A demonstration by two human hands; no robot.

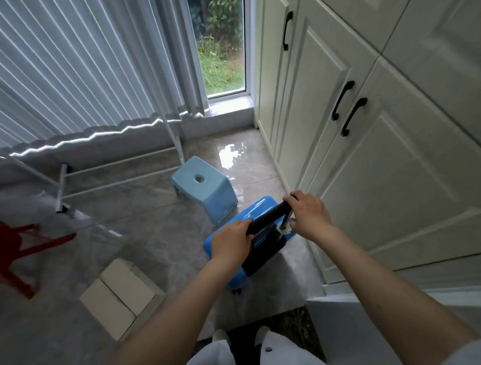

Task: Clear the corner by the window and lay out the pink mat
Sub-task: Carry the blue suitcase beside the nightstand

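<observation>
A small blue suitcase [260,210] stands on the tiled floor beside the cabinets, its black pull handle [268,215] raised. My left hand [231,242] is closed around the near end of that handle. My right hand [309,213] grips its far end, close to the cabinet doors. Just beyond the suitcase a light blue plastic stool [206,189] sits on the floor in the corner by the window [220,43]. No pink mat is in view.
White cabinet doors [386,161] with black handles line the right side. A white metal rack [110,174] stands under the blinds [73,64] at left. A red stool [7,252] is at the far left, a cardboard box [121,295] lies near my feet.
</observation>
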